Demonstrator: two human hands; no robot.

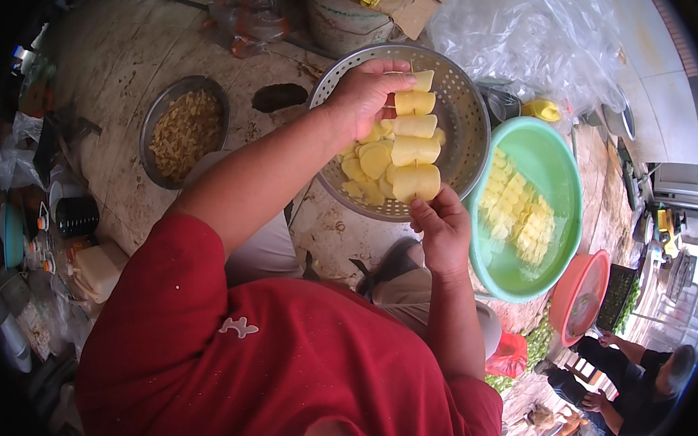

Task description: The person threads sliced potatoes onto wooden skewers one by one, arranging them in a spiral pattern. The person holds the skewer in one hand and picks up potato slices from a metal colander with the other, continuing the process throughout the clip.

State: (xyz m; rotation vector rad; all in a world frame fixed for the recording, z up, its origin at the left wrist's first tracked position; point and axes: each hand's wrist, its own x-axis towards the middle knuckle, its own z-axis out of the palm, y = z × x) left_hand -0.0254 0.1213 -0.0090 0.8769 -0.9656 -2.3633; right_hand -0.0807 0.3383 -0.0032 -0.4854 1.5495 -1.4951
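Both hands hold a thin skewer threaded with several curled potato slices point(416, 126) over a metal colander point(471, 135). My left hand point(372, 90) grips its upper end, with thumb and fingers at the top slice. At the lower end, the thumb and fingertips of my right hand point(442, 220) pinch the skewer by the lowest slice. Loose potato slices point(375, 159) lie in the colander beneath. Right of it stands a green basin point(559, 165) of water, in which skewered slices point(517, 210) rest.
A metal bowl of small pale pieces point(186, 136) stands on the floor at left. Behind the colander are a bucket point(349, 23) and plastic sheeting point(528, 37). A red basin point(581, 292) is beyond the green one. Another person point(632, 385) is at the lower right.
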